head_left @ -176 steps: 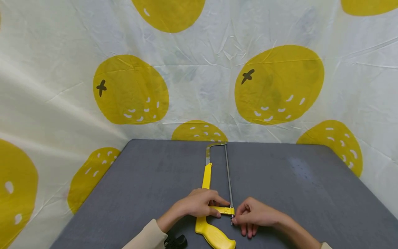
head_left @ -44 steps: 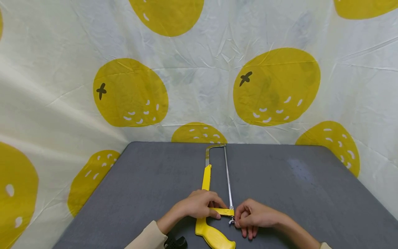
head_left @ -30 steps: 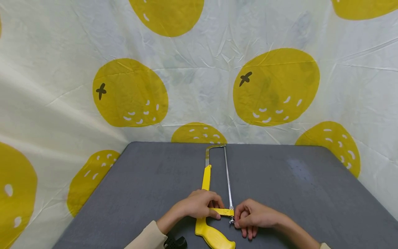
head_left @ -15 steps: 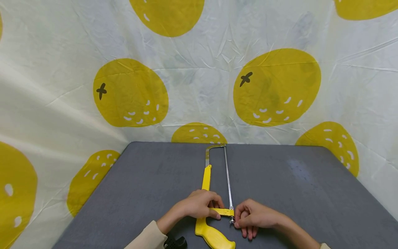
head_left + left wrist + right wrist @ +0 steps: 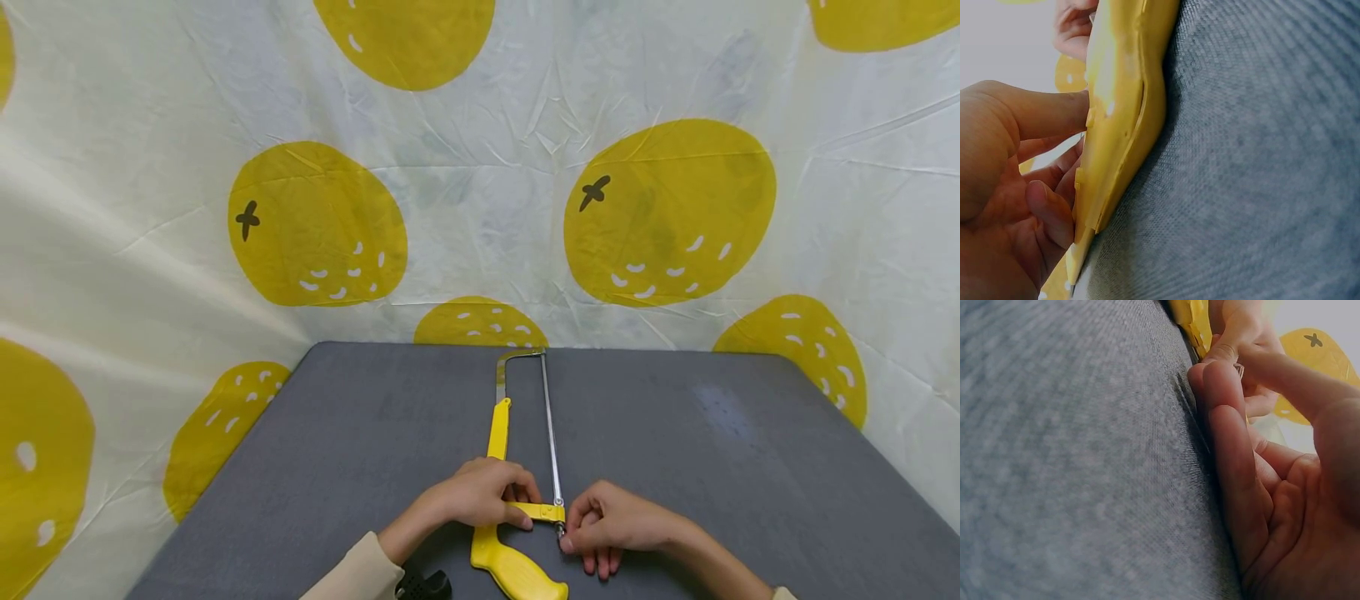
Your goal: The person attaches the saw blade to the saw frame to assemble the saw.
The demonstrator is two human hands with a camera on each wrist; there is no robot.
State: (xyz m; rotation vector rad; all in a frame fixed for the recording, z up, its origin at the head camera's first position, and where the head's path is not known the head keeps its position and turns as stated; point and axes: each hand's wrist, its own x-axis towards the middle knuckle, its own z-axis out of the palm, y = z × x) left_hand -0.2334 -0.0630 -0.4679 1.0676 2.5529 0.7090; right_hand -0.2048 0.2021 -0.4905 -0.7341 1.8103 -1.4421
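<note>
A yellow-handled hacksaw [image 5: 498, 425] lies on the grey table, its handle toward me and its thin metal blade [image 5: 551, 425] on the right. My left hand [image 5: 483, 492] holds the frame around the yellow crosspiece [image 5: 542, 511]; the left wrist view shows thumb and fingers against the yellow grip [image 5: 1119, 112]. At the blade's near end, just below the crosspiece, sits a small metal wing nut [image 5: 560, 528]. My right hand [image 5: 618, 521] pinches it between thumb and forefinger, the other fingers curled beneath. Those fingers partly hide the nut in the right wrist view.
The grey table [image 5: 697, 483] stretches out on both sides of the saw. A white curtain [image 5: 480, 217] with yellow fruit prints hangs behind its far edge. A black device [image 5: 423, 585] sits beside my left wrist.
The right thumb and forefinger have moved from beside the wing nut onto it. Since the earliest frame the blade shows brighter and the nut sits closer to the crosspiece. The left hand stays put.
</note>
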